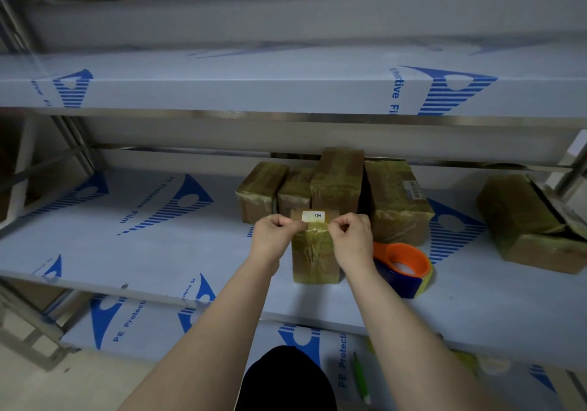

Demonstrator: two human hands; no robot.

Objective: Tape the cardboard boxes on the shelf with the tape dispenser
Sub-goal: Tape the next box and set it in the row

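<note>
Left hand (pixel 275 235) and right hand (pixel 352 236) pinch tape (pixel 316 228) atop the small box (pixel 314 263), tape dispenser (pixel 404 268) beside it

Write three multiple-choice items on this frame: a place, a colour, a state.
1. Where is the tape dispenser? A. on the shelf, right of the labelled box; B. on the floor; C. hanging from a hook.
2. Its ring is which colour? A. green; B. orange; C. white.
3. What do the left hand and right hand do? A. hang idle; B. grip the dispenser; C. pinch tape at the box's top.
Key: A, it lies beside the box; B, the ring shows orange; C, both hands' curled fingers pinch the tape there.
</note>
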